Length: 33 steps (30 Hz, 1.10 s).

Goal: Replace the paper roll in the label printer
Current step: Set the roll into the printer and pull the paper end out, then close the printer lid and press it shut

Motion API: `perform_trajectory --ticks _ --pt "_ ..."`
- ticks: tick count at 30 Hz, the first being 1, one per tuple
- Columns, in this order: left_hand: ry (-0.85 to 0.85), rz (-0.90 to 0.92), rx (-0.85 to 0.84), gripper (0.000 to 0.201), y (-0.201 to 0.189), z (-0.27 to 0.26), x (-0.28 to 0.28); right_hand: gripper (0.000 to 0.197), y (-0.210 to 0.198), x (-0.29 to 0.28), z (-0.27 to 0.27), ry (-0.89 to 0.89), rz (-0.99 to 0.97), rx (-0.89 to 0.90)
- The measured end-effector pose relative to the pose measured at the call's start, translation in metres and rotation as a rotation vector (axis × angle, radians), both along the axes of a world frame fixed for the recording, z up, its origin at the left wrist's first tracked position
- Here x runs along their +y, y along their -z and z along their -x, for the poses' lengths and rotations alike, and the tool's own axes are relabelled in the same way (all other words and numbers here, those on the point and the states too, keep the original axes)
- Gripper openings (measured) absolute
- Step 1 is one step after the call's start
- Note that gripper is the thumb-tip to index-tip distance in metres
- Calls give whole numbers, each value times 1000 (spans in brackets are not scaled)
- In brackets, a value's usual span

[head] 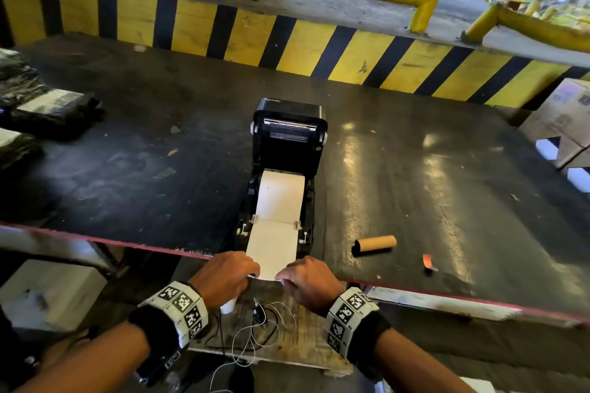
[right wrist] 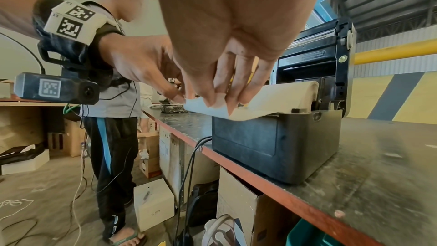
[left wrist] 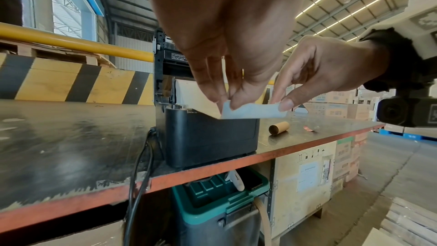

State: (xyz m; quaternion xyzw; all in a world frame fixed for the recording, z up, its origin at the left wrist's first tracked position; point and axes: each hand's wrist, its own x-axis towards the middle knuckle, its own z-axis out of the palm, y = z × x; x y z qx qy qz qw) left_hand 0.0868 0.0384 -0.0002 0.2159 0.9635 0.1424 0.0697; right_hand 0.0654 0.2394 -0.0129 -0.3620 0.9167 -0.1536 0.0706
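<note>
A black label printer (head: 289,150) stands at the near edge of the dark table (head: 127,153) with its lid swung up. A white paper roll (head: 281,195) sits in its bay, and its paper strip (head: 271,246) runs out over the front toward me. My left hand (head: 228,274) pinches the strip's left corner; my right hand (head: 306,277) pinches its right corner. The left wrist view shows both pinches on the paper's end (left wrist: 250,112). From the right wrist, the roll (right wrist: 286,93) and strip (right wrist: 212,111) lie above the printer's front (right wrist: 272,141).
An empty brown cardboard core (head: 375,244) lies on the table right of the printer, beside an orange scrap (head: 427,262). Black wrapped parcels (head: 41,105) sit far left, a carton (head: 568,124) far right. Cables (left wrist: 139,175) hang off the near edge. A striped barrier (head: 287,41) backs the table.
</note>
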Motion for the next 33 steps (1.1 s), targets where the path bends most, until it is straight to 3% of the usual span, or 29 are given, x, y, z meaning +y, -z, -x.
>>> perform_trajectory --ticks 7,12,15,20,23,27,31,33 --pt "18 13 -43 24 2 7 -1 23 4 2 9 -62 -46 -22" --pt "-129 -175 -9 39 -11 36 -7 31 -19 5 46 -72 -77 15" --pt "-205 -261 162 38 -28 76 -13 27 -44 9 86 23 31 140" --pt "-318 -368 396 40 -75 151 -21 21 -100 12 161 209 213 498" --pt "-336 -394 478 40 -93 191 -27 23 -125 14 196 312 286 587" --pt "-330 -354 503 40 -109 237 -29 33 -134 15 230 450 205 495" --pt "-316 -286 389 42 -112 266 -31 41 -126 11 246 511 56 321" --pt "-291 -281 303 42 -108 274 -34 40 -118 9 248 527 74 280"
